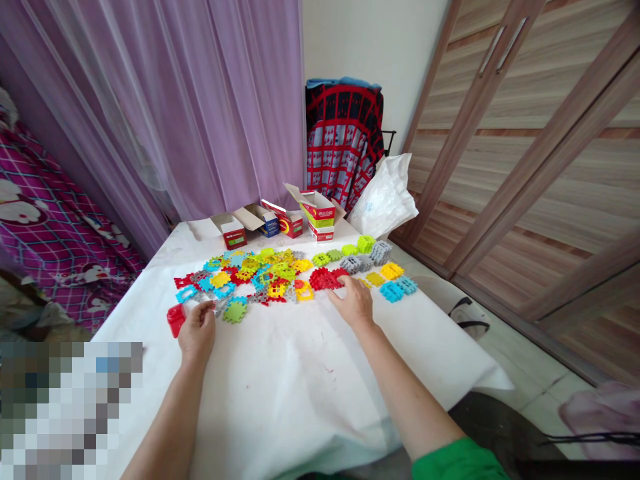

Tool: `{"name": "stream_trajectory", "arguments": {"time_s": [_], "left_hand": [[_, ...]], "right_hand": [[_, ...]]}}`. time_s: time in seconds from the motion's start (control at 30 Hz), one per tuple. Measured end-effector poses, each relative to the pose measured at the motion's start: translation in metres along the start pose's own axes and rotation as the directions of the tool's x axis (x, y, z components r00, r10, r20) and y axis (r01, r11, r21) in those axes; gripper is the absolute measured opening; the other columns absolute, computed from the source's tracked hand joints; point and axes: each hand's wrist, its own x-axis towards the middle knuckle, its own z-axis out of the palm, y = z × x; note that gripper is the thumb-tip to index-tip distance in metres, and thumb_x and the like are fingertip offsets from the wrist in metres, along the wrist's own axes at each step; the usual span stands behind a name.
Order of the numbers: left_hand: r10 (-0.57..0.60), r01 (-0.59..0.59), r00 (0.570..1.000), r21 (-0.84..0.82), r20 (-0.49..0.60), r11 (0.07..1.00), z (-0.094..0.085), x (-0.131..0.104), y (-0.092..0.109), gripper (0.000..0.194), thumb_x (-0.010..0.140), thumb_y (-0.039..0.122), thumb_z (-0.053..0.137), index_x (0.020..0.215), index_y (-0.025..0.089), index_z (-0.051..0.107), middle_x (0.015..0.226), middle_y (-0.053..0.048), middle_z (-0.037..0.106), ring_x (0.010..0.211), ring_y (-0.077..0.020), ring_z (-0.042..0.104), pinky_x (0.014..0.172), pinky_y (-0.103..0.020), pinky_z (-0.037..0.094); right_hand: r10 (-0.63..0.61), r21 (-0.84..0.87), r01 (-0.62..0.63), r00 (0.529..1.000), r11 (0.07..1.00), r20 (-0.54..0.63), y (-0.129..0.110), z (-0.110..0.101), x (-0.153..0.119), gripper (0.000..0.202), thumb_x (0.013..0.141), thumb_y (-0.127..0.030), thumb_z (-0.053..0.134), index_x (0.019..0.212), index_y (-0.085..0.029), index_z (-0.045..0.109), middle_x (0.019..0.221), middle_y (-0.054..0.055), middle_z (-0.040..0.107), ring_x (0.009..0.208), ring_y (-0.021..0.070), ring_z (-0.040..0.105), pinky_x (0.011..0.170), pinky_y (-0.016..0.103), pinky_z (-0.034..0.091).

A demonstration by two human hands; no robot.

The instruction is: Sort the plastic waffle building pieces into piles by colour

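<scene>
A mixed pile of flat plastic interlocking tiles (pixel 273 277) in yellow, blue, red, green and grey lies on the white-covered table. My left hand (pixel 197 332) is closed at the pile's near left edge; what its fingertips pinch, if anything, is hard to make out. Just left of it is a red plastic piece (pixel 176 320); a green tile (pixel 235 311) lies to its right. My right hand (pixel 356 303) has thumb and fingers apart around the right end of a row of red tiles (pixel 324 279), gripping it. Partly hidden by the fingers is that end.
Grouped grey tiles (pixel 381 253), green tiles (pixel 366 244), yellow tiles (pixel 392 271) and blue tiles (pixel 391 291) stand at the right. Opened small cartons (pixel 234 235) line the back edge, beside a white plastic bag (pixel 384 197). A wooden wardrobe (pixel 520 153) stands right of the table.
</scene>
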Motion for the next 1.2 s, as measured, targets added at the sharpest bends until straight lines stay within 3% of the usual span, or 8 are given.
{"name": "stream_trajectory", "arguments": {"time_s": [0.2, 0.4, 0.53, 0.63, 0.77, 0.97, 1.2], "left_hand": [[-0.006, 0.006, 1.000, -0.023, 0.005, 1.000, 0.001, 0.001, -0.001, 0.024, 0.080, 0.029, 0.055, 0.097, 0.025, 0.071, 0.088, -0.003, 0.071, 0.087, -0.0232, 0.065, 0.087, -0.039, 0.049], [0.014, -0.014, 1.000, -0.041, -0.001, 0.999, 0.004, 0.003, -0.006, 0.023, 0.079, 0.028, 0.055, 0.096, 0.026, 0.070, 0.090, -0.001, 0.072, 0.086, -0.0211, 0.066, 0.086, -0.036, 0.050], [0.027, -0.027, 1.000, -0.045, -0.013, 0.999, 0.005, 0.004, -0.009, 0.022, 0.078, 0.027, 0.056, 0.095, 0.026, 0.070, 0.090, 0.000, 0.072, 0.087, -0.0211, 0.066, 0.081, -0.035, 0.051], [0.029, -0.030, 0.999, -0.048, -0.013, 0.998, 0.005, 0.004, -0.009, 0.023, 0.076, 0.027, 0.058, 0.096, 0.026, 0.071, 0.088, -0.001, 0.072, 0.085, -0.0210, 0.065, 0.079, -0.034, 0.051], [0.010, -0.010, 1.000, -0.035, -0.014, 0.999, 0.004, 0.002, -0.006, 0.023, 0.078, 0.026, 0.056, 0.096, 0.025, 0.071, 0.085, -0.001, 0.072, 0.079, -0.0197, 0.064, 0.078, -0.033, 0.050], [0.031, -0.032, 0.999, -0.023, -0.021, 0.999, 0.005, 0.000, -0.006, 0.025, 0.078, 0.027, 0.055, 0.095, 0.024, 0.072, 0.078, 0.000, 0.070, 0.070, -0.0169, 0.061, 0.070, -0.028, 0.049], [0.015, -0.016, 1.000, -0.046, -0.005, 0.999, 0.005, 0.001, -0.009, 0.025, 0.078, 0.027, 0.057, 0.098, 0.026, 0.073, 0.087, 0.001, 0.072, 0.077, -0.0172, 0.064, 0.075, -0.028, 0.050]], "right_hand": [[0.021, -0.067, -0.014, 0.993, 0.998, 0.114, -0.008, 0.004, 0.033, 0.030, 0.079, -0.039, 0.067, 0.102, -0.020, 0.065, 0.097, 0.008, 0.072, 0.088, 0.0242, 0.061, 0.078, 0.033, 0.040], [0.021, -0.114, 0.000, 0.984, 0.994, 0.178, -0.008, 0.012, 0.037, 0.031, 0.080, -0.039, 0.066, 0.104, -0.020, 0.066, 0.097, 0.008, 0.072, 0.090, 0.0248, 0.061, 0.077, 0.033, 0.040], [0.000, -0.103, 0.016, 0.987, 0.995, 0.158, -0.006, 0.009, 0.037, 0.030, 0.081, -0.040, 0.065, 0.103, -0.020, 0.066, 0.096, 0.009, 0.071, 0.089, 0.0251, 0.059, 0.078, 0.034, 0.040], [-0.028, -0.049, 0.033, 0.995, 0.998, 0.092, -0.007, 0.008, 0.029, 0.024, 0.084, -0.037, 0.061, 0.099, -0.019, 0.067, 0.095, 0.009, 0.069, 0.090, 0.0249, 0.058, 0.080, 0.034, 0.040], [-0.141, 0.080, 0.136, 0.988, 0.987, 0.056, -0.019, 0.014, 0.000, 0.016, 0.089, -0.023, 0.051, 0.090, -0.021, 0.067, 0.092, 0.007, 0.068, 0.089, 0.0207, 0.058, 0.082, 0.030, 0.041], [-0.322, 0.165, 0.289, 0.919, 0.943, 0.228, -0.053, 0.027, -0.034, 0.016, 0.086, -0.017, 0.054, 0.092, -0.023, 0.068, 0.093, 0.004, 0.068, 0.090, 0.0191, 0.060, 0.082, 0.028, 0.044], [-0.268, 0.096, 0.250, 0.907, 0.964, 0.326, -0.080, 0.040, -0.027, 0.034, 0.086, -0.026, 0.057, 0.119, -0.022, 0.064, 0.125, 0.010, 0.061, 0.111, 0.0260, 0.053, 0.094, 0.038, 0.043]]}}
